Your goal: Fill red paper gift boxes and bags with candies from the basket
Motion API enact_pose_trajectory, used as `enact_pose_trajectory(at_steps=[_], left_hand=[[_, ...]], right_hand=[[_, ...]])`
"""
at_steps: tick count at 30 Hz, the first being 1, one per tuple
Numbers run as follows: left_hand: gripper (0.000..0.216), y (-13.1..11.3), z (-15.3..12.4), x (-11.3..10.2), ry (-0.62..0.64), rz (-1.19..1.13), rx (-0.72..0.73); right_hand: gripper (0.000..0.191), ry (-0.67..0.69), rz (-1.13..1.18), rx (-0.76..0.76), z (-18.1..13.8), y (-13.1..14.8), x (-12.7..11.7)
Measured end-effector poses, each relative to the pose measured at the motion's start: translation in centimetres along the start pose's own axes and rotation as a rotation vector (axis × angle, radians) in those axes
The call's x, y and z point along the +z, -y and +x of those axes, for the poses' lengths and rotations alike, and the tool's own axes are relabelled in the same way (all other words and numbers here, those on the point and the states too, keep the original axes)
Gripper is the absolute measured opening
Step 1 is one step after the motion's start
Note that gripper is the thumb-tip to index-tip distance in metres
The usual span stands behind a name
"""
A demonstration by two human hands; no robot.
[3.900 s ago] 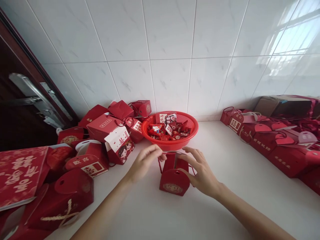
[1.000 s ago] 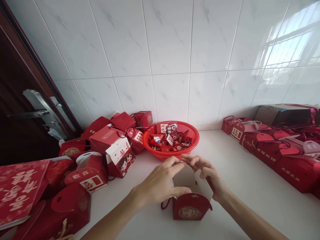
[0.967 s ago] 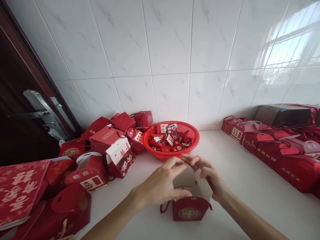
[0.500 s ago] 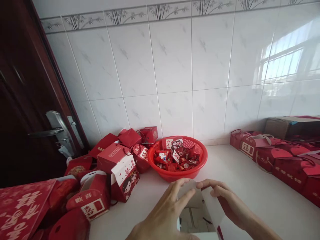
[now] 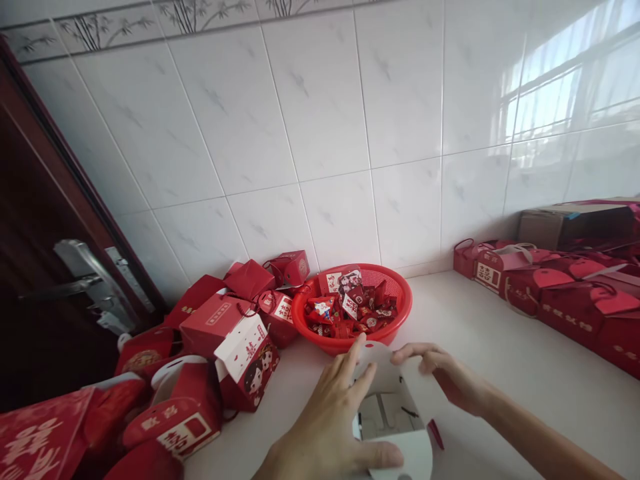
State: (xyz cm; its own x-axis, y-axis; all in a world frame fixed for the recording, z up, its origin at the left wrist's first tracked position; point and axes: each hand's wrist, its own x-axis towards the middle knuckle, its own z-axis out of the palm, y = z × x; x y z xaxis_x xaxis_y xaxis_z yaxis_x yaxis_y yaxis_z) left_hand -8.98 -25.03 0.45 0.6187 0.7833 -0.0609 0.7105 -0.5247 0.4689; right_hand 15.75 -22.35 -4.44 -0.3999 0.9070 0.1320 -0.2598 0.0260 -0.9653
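Observation:
A small red gift box [image 5: 395, 413] with a white inside sits open on the white counter [image 5: 500, 360], just in front of me. My left hand [image 5: 333, 427] grips its left side, thumb on the near flap and fingers on the far flap. My right hand [image 5: 443, 377] holds the right wall with curled fingers, spreading the box open. The box looks empty inside. Behind it stands a red plastic basket [image 5: 400, 310] filled with red-wrapped candies [image 5: 350, 310].
A heap of red gift boxes [image 5: 220, 340] lies at the left by a dark door with a metal handle [image 5: 85, 283]. Rows of closed red boxes [image 5: 555, 287] and a cardboard carton [image 5: 565, 223] line the right. A white tiled wall rises behind.
The box's flaps have been pulled apart and its white inside now faces up. The view has tilted upward, so box and hands sit lower in frame.

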Motion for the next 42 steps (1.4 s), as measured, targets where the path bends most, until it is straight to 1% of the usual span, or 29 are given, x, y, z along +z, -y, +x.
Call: enact_pose_trajectory(at_steps=[3, 5, 7, 9, 10, 11, 13, 15, 17, 18, 19, 21, 22, 23, 25, 26, 28, 29, 30, 31, 32, 34, 36, 39, 42], left_hand=[[0.101, -0.5, 0.1, 0.0, -0.006, -0.009, -0.012], [0.095, -0.8, 0.1, -0.1, -0.009, -0.025, -0.01], [0.089, -1.0, 0.1, -0.3, -0.032, -0.041, 0.015], [0.086, -1.1, 0.1, -0.4, -0.054, -0.043, 0.035], [0.086, -1.1, 0.1, -0.4, -0.061, -0.037, 0.037], [0.086, -1.1, 0.0, -0.4, -0.064, -0.03, 0.036], [0.084, -1.1, -0.1, -0.4, -0.082, -0.019, 0.047], [0.078, -1.2, -0.3, -0.4, -0.136, -0.017, 0.084], [0.065, -1.1, -0.5, -0.7, -0.24, -0.021, 0.131], [0.056, -1.1, -0.5, -1.1, -0.307, -0.024, 0.154], [0.048, -0.9, -0.4, -1.6, -0.38, -0.028, 0.172], [0.035, -0.2, 0.4, -2.9, -0.508, -0.046, 0.179], [0.032, 0.3, 1.1, -3.7, -0.552, -0.061, 0.164], [0.031, 0.9, 1.9, -4.5, -0.564, -0.079, 0.126], [0.031, 2.5, 4.1, -6.0, -0.517, -0.084, 0.041], [0.032, 3.3, 5.3, -6.5, -0.454, -0.062, -0.01], [0.032, 4.8, 7.7, -7.2, -0.261, 0.021, -0.112], [0.032, 5.5, 8.8, -7.3, -0.131, 0.069, -0.147], [0.034, 6.0, 9.9, -7.3, 0.008, 0.105, -0.169], [0.039, 6.4, 10.8, -7.2, 0.116, 0.13, -0.191], [0.045, 6.6, 11.6, -7.0, 0.173, 0.155, -0.19], [0.052, 6.9, 12.9, -6.4, 0.214, 0.21, -0.168], [0.047, 6.9, 13.8, -5.9, 0.238, 0.233, -0.161], [0.038, 7.0, 14.2, -5.4, 0.28, 0.173, -0.209], [0.033, 7.2, 14.2, -5.2, 0.269, 0.128, -0.215]], right_hand=[[0.027, 0.056, -0.132, -0.085, 1.6, 2.9, -0.9], [0.024, 0.008, -0.239, -0.167, 3.4, 5.2, -1.3], [0.021, -0.04, -0.443, -0.21, 5.9, 7.0, -1.4], [0.019, -0.031, -0.705, -0.205, 8.7, 7.6, -1.2], [0.019, -0.013, -0.853, -0.172, 10.1, 7.6, -1.0], [0.022, 0.022, -1.019, -0.107, 11.4, 7.3, -0.7], [0.035, 0.173, -1.279, 0.082, 13.5, 6.3, -0.1], [0.056, 0.312, -1.429, 0.262, 14.8, 5.1, 0.7], [0.074, 0.368, -1.525, 0.371, 15.4, 4.2, 1.5], [0.078, 0.377, -1.566, 0.393, 15.4, 3.9, 1.8], [0.077, 0.384, -1.599, 0.397, 15.4, 3.7, 2.1], [0.067, 0.41, -1.635, 0.384, 15.4, 3.5, 2.4], [0.061, 0.422, -1.644, 0.372, 15.5, 3.5, 2.4], [0.054, 0.43, -1.647, 0.358, 15.5, 3.6, 2.4], [0.037, 0.424, -1.631, 0.333, 15.7, 3.7, 2.2], [0.029, 0.414, -1.609, 0.322, 15.8, 3.7, 2.1], [0.017, 0.374, -1.532, 0.306, 15.9, 3.6, 1.9], [0.014, 0.354, -1.485, 0.302, 16.0, 3.5, 1.7], [0.013, 0.339, -1.433, 0.296, 16.0, 3.5, 1.6], [0.014, 0.328, -1.385, 0.288, 16.0, 3.4, 1.4], [0.014, 0.316, -1.341, 0.275, 15.9, 3.4, 1.2], [0.014, 0.273, -1.271, 0.224, 15.9, 3.3, 0.7], [0.014, 0.185, -1.218, 0.123, 16.0, 3.3, 0.3], [0.013, 0.044, -1.162, -0.039, 16.2, 3.3, -0.1], [0.015, -0.036, -1.109, -0.102, 16.2, 3.2, -0.2]])
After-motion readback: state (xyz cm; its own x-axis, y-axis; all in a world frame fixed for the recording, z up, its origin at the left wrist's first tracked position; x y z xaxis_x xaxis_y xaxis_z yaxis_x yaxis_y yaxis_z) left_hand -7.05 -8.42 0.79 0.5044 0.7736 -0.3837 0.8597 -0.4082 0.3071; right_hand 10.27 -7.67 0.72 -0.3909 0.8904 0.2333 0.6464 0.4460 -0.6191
